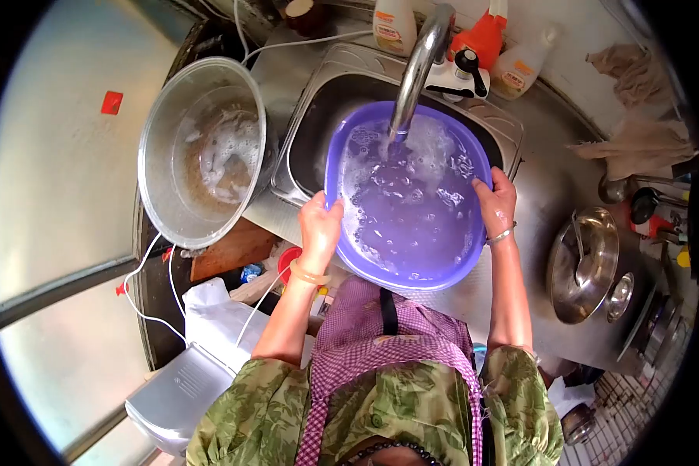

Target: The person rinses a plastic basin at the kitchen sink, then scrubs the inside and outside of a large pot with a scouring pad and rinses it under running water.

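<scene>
A purple plastic basin (435, 277) full of sudsy water sits over the front of the steel sink (307, 136). My left hand (320, 227) grips its left rim, thumb on top and fingers hidden beneath or behind the edge. On the opposite rim, my right hand (495, 203) holds on in the same way. The chrome faucet (423, 70) reaches over the basin's far side, its spout just above the water, where bubbles and ripples show.
Left of the sink stands a large pot (157, 155) with cloudy, foamy water. Bottles (394, 27) and a faucet handle (467, 62) line the back. On the right counter are a steel bowl (568, 268) with a spoon inside and a smaller metal dish (620, 297). Cloths (637, 151) hang beyond.
</scene>
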Motion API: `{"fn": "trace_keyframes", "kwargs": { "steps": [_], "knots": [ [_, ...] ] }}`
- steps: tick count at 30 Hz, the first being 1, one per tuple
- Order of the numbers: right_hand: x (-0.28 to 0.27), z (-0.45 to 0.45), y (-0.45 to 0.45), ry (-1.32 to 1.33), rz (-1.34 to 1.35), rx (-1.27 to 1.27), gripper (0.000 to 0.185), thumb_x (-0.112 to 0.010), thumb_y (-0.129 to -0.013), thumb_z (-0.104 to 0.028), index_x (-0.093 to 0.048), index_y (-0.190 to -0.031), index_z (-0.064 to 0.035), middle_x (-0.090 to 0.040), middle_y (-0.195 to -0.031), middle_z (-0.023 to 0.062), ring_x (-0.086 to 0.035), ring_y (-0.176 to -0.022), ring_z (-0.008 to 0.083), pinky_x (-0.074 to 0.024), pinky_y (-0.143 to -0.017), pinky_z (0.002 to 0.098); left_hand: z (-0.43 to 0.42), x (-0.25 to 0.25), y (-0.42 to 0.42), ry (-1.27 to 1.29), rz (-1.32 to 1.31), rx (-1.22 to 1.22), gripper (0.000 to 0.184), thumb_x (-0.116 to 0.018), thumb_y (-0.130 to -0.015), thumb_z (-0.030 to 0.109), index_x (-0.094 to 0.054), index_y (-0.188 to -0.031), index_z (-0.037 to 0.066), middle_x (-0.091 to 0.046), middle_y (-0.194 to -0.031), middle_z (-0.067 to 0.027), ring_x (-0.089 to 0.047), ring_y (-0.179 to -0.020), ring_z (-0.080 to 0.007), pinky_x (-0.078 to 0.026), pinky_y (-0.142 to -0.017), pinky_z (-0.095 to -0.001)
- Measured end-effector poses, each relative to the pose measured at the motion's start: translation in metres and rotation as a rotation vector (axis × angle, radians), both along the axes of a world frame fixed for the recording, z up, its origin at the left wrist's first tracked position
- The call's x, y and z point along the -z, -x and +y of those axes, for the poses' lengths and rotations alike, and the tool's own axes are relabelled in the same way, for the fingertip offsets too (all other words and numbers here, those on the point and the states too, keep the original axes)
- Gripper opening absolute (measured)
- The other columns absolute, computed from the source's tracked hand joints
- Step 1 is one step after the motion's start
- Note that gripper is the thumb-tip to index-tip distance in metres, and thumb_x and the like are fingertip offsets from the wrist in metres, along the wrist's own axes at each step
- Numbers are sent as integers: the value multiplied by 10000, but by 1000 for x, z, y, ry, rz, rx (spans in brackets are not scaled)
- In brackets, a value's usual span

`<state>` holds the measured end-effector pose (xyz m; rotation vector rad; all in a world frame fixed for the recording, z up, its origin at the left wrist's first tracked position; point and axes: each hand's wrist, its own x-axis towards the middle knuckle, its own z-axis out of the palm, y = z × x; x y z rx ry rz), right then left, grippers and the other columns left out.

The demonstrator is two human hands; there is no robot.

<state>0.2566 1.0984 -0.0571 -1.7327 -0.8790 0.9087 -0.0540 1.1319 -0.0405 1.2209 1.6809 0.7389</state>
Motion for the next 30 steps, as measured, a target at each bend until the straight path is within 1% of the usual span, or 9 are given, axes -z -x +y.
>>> {"fn": "trace_keyframes", "kwargs": {
  "steps": [3,6,10,13,16,19,22,28,30],
  "knots": [
    [-9,-13,-1,-4,-33,-38,112,-637,-813,-45,-542,-755,-31,-468,-667,-44,-415,-633,51,-363,-562,235,-18,-7,3,-49,-112,-49,111,-613,-831,49,-669,-900,-18,-612,-671,-21,-519,-635,-59,-432,-567,-267],
    [-20,-28,3,-5,-40,-21,113,-639,-812,-53,-544,-753,-30,-473,-664,-45,-418,-631,52,-362,-560,235,-33,-24,7,-35,-144,-3,159,-595,-824,27,-674,-946,-36,-658,-781,-15,-556,-669,-68,-455,-601,-252],
    [-37,-48,22,-13,4,22,114,-640,-808,-58,-548,-746,-30,-484,-663,-42,-424,-626,52,-361,-554,234,-41,-35,24,-20,-134,56,178,-578,-831,32,-675,-962,-38,-664,-788,-18,-566,-682,-76,-458,-614,-251],
    [-46,-66,38,39,14,64,77,-637,-809,-45,-573,-773,-22,-511,-679,-40,-440,-630,48,-372,-559,229,-44,-57,43,7,-11,173,198,-572,-824,23,-671,-983,-42,-673,-818,-33,-578,-714,-78,-469,-649,-249],
    [-60,-80,59,-14,56,112,42,-629,-814,-34,-602,-833,-8,-546,-715,-37,-461,-638,48,-393,-574,224,-51,-55,52,-112,-320,92,203,-571,-808,39,-665,-974,-31,-684,-751,-137,-641,-672,-164,-497,-634,-332],
    [-86,-88,77,12,47,135,80,-627,-817,-27,-616,-888,8,-569,-752,-35,-478,-662,50,-407,-601,217,-50,-78,70,-150,-230,203,209,-561,-795,38,-660,-964,-35,-686,-794,-168,-665,-716,-198,-509,-671,-331],
    [-106,-92,90,-13,-2,115,93,-630,-817,-28,-614,-900,13,-575,-771,-34,-482,-684,50,-409,-622,212,-44,-104,89,-253,-201,264,212,-547,-779,32,-649,-949,-43,-672,-782,-196,-667,-699,-251,-505,-656,-353],
    [-146,-84,109,-52,10,37,105,-612,-835,-15,-609,-940,-16,-595,-819,-35,-503,-703,42,-424,-659,209,-32,-152,125,-243,-157,294,178,-525,-762,23,-626,-880,-64,-630,-734,-231,-636,-649,-329,-479,-615,-383],
    [-170,-67,119,-54,-7,18,109,-613,-834,-17,-612,-943,-17,-595,-816,-36,-508,-703,45,-422,-663,206,-28,-168,137,-241,-239,241,148,-528,-758,20,-605,-833,-83,-617,-705,-236,-630,-630,-286,-469,-594,-379]
  ]
}}
